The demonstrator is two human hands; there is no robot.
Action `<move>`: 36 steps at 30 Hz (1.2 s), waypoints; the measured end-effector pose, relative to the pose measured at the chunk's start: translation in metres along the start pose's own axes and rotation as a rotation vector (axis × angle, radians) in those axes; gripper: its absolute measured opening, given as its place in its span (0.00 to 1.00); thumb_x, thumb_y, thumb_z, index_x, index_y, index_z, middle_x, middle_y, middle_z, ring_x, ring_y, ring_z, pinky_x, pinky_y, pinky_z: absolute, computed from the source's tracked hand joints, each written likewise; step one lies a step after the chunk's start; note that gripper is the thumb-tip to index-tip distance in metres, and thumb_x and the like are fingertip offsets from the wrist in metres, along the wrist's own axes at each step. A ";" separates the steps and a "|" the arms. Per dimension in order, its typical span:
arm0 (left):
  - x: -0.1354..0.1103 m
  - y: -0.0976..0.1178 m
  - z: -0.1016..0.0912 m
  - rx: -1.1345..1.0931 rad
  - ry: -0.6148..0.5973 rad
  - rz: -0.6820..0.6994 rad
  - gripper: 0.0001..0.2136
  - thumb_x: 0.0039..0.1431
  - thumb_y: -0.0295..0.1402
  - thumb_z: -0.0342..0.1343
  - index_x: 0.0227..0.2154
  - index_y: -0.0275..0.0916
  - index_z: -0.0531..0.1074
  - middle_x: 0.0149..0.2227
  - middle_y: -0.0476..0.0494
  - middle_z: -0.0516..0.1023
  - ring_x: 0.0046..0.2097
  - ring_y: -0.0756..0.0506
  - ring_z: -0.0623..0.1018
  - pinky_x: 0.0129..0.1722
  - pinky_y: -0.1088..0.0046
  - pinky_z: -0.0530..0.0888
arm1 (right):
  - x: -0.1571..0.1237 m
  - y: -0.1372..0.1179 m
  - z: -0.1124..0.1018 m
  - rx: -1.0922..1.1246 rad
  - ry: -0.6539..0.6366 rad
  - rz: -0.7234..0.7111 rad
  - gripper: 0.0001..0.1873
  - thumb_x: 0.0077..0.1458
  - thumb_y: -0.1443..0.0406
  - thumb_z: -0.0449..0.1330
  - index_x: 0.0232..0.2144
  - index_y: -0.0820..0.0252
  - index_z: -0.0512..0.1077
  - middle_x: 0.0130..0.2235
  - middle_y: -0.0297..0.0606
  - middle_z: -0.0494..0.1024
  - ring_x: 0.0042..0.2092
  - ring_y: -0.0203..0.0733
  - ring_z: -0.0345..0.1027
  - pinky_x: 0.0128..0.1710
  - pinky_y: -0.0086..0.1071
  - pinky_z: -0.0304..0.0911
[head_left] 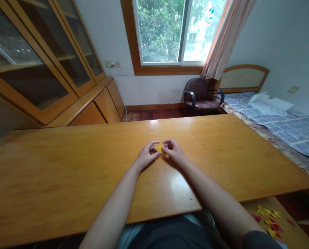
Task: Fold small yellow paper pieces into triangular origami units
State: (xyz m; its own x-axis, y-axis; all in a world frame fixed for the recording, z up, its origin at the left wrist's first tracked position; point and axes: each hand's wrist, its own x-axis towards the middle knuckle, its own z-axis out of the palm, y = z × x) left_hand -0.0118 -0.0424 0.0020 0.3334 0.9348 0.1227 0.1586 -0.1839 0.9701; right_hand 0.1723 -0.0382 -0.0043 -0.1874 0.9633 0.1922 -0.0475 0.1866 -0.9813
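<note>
While fingers of the left hand (148, 153) and right hand (173, 150) were clamped on a yellow piece (159, 148), apparently for steadiness, it was between the near and far edges of the worktop (66, 166); red and yellow pieces (270, 221) lay lower, off the near edge, presumably for reach.

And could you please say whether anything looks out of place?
Only mildly: white material lies in an uneven heap across the plaid bedcover, and red and yellow pieces are scattered untidily on the lower surface at right. The held yellow piece is too small to judge.
</note>
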 end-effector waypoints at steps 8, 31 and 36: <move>0.000 -0.002 0.000 -0.039 -0.010 -0.001 0.24 0.51 0.30 0.62 0.52 0.40 0.67 0.30 0.53 0.70 0.31 0.51 0.73 0.34 0.76 0.70 | 0.000 0.000 0.000 -0.006 0.000 -0.014 0.15 0.50 0.59 0.64 0.38 0.57 0.67 0.32 0.31 0.72 0.33 0.36 0.67 0.36 0.31 0.63; -0.001 -0.001 0.000 -0.053 -0.009 -0.058 0.12 0.55 0.42 0.60 0.33 0.37 0.73 0.35 0.44 0.81 0.39 0.45 0.80 0.43 0.71 0.73 | 0.002 -0.001 -0.001 0.174 0.064 0.023 0.18 0.46 0.59 0.68 0.38 0.57 0.68 0.31 0.31 0.73 0.32 0.37 0.70 0.33 0.32 0.65; -0.001 0.001 -0.003 -0.111 0.075 -0.051 0.11 0.55 0.40 0.61 0.34 0.37 0.74 0.35 0.45 0.82 0.38 0.45 0.80 0.43 0.70 0.74 | 0.001 0.000 -0.001 0.175 0.033 0.004 0.19 0.47 0.59 0.68 0.39 0.57 0.67 0.31 0.31 0.74 0.32 0.37 0.70 0.33 0.31 0.64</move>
State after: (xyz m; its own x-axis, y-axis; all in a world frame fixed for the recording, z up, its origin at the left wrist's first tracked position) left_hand -0.0144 -0.0424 0.0030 0.2568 0.9628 0.0839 0.0681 -0.1046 0.9922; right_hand 0.1730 -0.0370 -0.0037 -0.1555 0.9703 0.1853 -0.2175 0.1493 -0.9646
